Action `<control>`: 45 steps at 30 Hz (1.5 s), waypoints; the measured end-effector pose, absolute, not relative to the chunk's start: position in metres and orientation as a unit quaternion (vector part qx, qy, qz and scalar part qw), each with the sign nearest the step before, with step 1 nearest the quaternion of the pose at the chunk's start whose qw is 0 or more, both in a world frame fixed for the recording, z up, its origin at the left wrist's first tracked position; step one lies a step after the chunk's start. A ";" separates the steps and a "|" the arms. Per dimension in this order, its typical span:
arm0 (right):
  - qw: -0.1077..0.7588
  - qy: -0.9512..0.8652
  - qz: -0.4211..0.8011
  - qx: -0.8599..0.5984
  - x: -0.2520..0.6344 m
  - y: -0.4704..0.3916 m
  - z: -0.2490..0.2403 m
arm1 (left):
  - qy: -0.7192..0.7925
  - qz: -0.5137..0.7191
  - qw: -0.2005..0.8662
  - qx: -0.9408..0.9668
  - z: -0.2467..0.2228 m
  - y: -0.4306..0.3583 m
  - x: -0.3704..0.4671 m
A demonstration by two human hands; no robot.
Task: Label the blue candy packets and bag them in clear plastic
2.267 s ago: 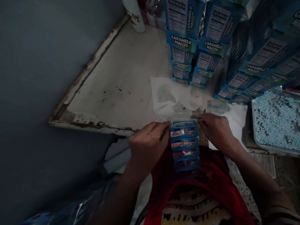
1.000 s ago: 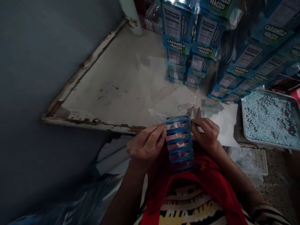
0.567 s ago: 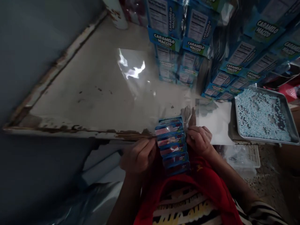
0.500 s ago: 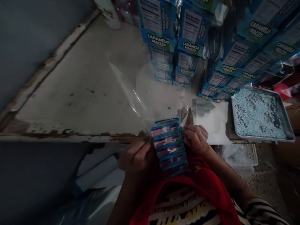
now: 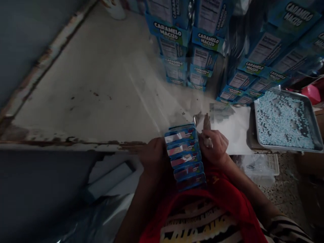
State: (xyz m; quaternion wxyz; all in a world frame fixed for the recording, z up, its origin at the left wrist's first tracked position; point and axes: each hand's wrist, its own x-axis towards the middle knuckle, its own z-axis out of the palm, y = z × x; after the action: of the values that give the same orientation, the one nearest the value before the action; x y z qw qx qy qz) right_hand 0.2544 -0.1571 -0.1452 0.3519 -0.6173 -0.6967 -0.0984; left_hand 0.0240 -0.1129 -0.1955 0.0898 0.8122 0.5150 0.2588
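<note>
A row of blue candy boxes, several of them stacked together, rests against my front at the table edge. Clear plastic bag film stretches from the boxes out over the table, seen by its shiny creases. Left of the boxes, my left hand is curled closed where the film's edge comes down; it is dark and smeared. My right hand is closed at their right side, with a glint of crumpled film at its fingers. Fingertips of both hands are partly hidden.
Tall stacks of blue boxes in clear wrap stand at the back right of the worn white table. A metal tray of pale blue pieces sits at the right. Below it is a light plastic basket. A white container stands far back.
My left hand has moved up and in toward the boxes. My right hand has turned slightly and shifted right. The film's creases have moved, and the camera view has tilted a little.
</note>
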 end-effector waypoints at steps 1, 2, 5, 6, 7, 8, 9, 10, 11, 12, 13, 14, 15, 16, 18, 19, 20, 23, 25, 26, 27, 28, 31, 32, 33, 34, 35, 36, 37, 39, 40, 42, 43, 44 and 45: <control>0.339 -0.684 -0.095 -0.639 0.253 -0.155 -0.144 | 0.514 0.261 0.075 0.814 -0.194 -0.113 0.025; 0.324 -0.675 -0.091 -0.656 0.253 -0.153 -0.142 | 0.513 0.259 0.062 0.816 -0.194 -0.114 0.025; 0.287 -0.677 -0.100 -0.670 0.251 -0.150 -0.139 | 0.500 0.240 0.061 0.830 -0.196 -0.114 0.022; 0.286 -0.678 -0.111 -0.668 0.251 -0.150 -0.139 | 0.498 0.232 0.064 0.833 -0.197 -0.113 0.020; 0.290 -0.679 -0.122 -0.663 0.252 -0.152 -0.140 | 0.495 0.229 0.063 0.836 -0.197 -0.113 0.019; 0.297 -0.683 -0.128 -0.655 0.253 -0.153 -0.141 | 0.494 0.232 0.062 0.836 -0.197 -0.112 0.018; 0.306 -0.688 -0.127 -0.646 0.254 -0.156 -0.143 | 0.496 0.238 0.063 0.833 -0.197 -0.111 0.018; 0.314 -0.692 -0.118 -0.639 0.255 -0.158 -0.146 | 0.500 0.244 0.068 0.828 -0.197 -0.110 0.018; 0.320 -0.694 -0.100 -0.637 0.256 -0.159 -0.149 | 0.507 0.246 0.076 0.822 -0.197 -0.109 0.019; 0.325 -0.690 -0.076 -0.642 0.256 -0.160 -0.152 | 0.517 0.246 0.087 0.815 -0.196 -0.108 0.020; 0.331 -0.678 -0.050 -0.654 0.256 -0.159 -0.154 | 0.527 0.241 0.098 0.809 -0.196 -0.107 0.021; 0.340 -0.661 -0.022 -0.669 0.255 -0.158 -0.156 | 0.536 0.236 0.109 0.803 -0.195 -0.107 0.022; 0.350 -0.641 0.006 -0.683 0.254 -0.156 -0.157 | 0.538 0.234 0.118 0.801 -0.195 -0.106 0.022; 0.363 -0.623 0.034 -0.693 0.253 -0.153 -0.158 | 0.533 0.234 0.127 0.803 -0.195 -0.106 0.022; 0.389 -0.594 0.081 -0.700 0.251 -0.150 -0.158 | 0.508 0.237 0.131 0.817 -0.195 -0.108 0.020; 0.402 -0.586 0.095 -0.697 0.250 -0.149 -0.158 | 0.493 0.240 0.125 0.827 -0.196 -0.110 0.019; 0.414 -0.582 0.099 -0.692 0.248 -0.151 -0.157 | 0.478 0.249 0.114 0.835 -0.198 -0.112 0.017; 0.433 -0.608 0.063 -0.663 0.247 -0.162 -0.155 | 0.439 0.299 0.096 0.842 -0.205 -0.120 0.011; 0.423 -0.648 0.022 -0.633 0.248 -0.173 -0.154 | 0.420 0.330 0.111 0.838 -0.210 -0.126 0.007; 0.416 -0.671 0.002 -0.614 0.249 -0.178 -0.153 | 0.416 0.332 0.120 0.838 -0.212 -0.129 0.006; 0.407 -0.691 -0.015 -0.597 0.251 -0.183 -0.152 | 0.416 0.327 0.126 0.839 -0.213 -0.132 0.004; 0.400 -0.707 -0.027 -0.582 0.253 -0.188 -0.152 | 0.416 0.317 0.127 0.843 -0.214 -0.136 0.003; 0.380 -0.736 -0.050 -0.558 0.258 -0.202 -0.152 | 0.412 0.282 0.111 0.859 -0.212 -0.147 0.002; 0.373 -0.741 -0.052 -0.556 0.260 -0.207 -0.152 | 0.406 0.274 0.103 0.865 -0.211 -0.151 0.001; 0.367 -0.745 -0.053 -0.555 0.262 -0.212 -0.153 | 0.400 0.267 0.097 0.872 -0.210 -0.156 0.001; 0.361 -0.749 -0.050 -0.554 0.263 -0.216 -0.153 | 0.392 0.258 0.092 0.878 -0.210 -0.160 0.001; 0.355 -0.752 -0.043 -0.553 0.265 -0.221 -0.154 | 0.384 0.249 0.089 0.885 -0.210 -0.165 0.000; 0.349 -0.755 -0.035 -0.554 0.267 -0.226 -0.154 | 0.374 0.242 0.086 0.891 -0.211 -0.170 -0.002; 0.343 -0.757 -0.026 -0.555 0.269 -0.230 -0.155 | 0.366 0.236 0.082 0.896 -0.212 -0.175 -0.003; 0.331 -0.767 -0.008 -0.549 0.274 -0.240 -0.157 | 0.356 0.229 0.077 0.903 -0.215 -0.187 -0.008; 0.326 -0.775 0.001 -0.541 0.276 -0.244 -0.157 | 0.353 0.229 0.080 0.903 -0.217 -0.193 -0.010; 0.314 -0.794 0.022 -0.521 0.280 -0.253 -0.159 | 0.352 0.234 0.101 0.901 -0.221 -0.208 -0.014; 0.306 -0.802 0.035 -0.512 0.282 -0.257 -0.160 | 0.343 0.235 0.120 0.901 -0.222 -0.216 -0.017; 0.298 -0.810 0.049 -0.503 0.283 -0.261 -0.160 | 0.332 0.233 0.142 0.903 -0.224 -0.223 -0.020; 0.290 -0.818 0.064 -0.492 0.285 -0.264 -0.160 | 0.335 0.223 0.163 0.901 -0.225 -0.231 -0.022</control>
State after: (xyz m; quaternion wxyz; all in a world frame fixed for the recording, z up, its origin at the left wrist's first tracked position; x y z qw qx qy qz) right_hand 0.2845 -0.2639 -0.1595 0.2905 -0.4917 -0.8184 0.0641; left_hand -0.0221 -0.2306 -0.2248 0.1632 0.9010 0.3347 0.2226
